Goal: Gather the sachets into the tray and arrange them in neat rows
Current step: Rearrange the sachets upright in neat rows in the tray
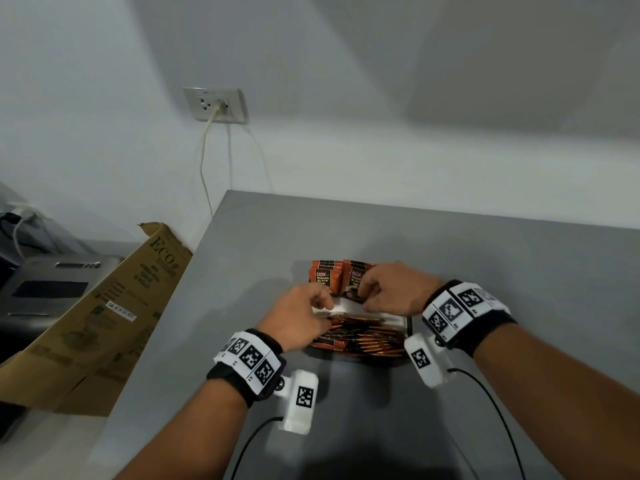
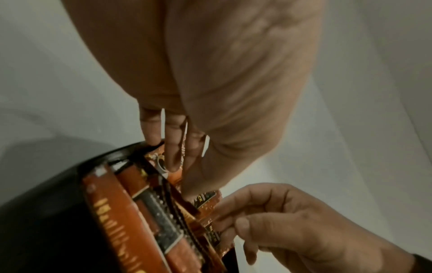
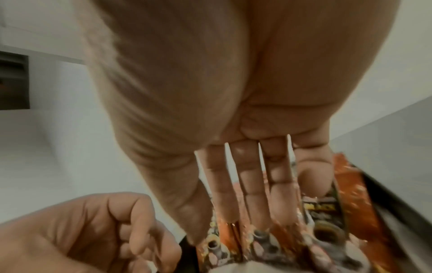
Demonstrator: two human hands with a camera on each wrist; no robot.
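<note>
A black tray (image 1: 409,328) sits mid-table. Orange-and-black sachets (image 1: 326,276) stand upright in a row at its far side, and more sachets (image 1: 363,337) lie packed on edge in the near part. My left hand (image 1: 327,303) reaches in from the left; in the left wrist view its fingers (image 2: 174,147) and thumb pinch the crimped edge of an upright sachet (image 2: 184,147). My right hand (image 1: 367,296) comes from the right, and its fingers (image 3: 252,194) and thumb grip the standing sachets (image 3: 327,212). The tray rim (image 2: 58,184) (image 3: 385,195) shows in both wrist views.
The grey table (image 1: 485,271) ends at a left edge, where an open cardboard box (image 1: 104,306) leans beside a grey machine (image 1: 45,289). A wall socket (image 1: 216,105) with a hanging cable is behind. Wrist-camera cables trail toward the near edge.
</note>
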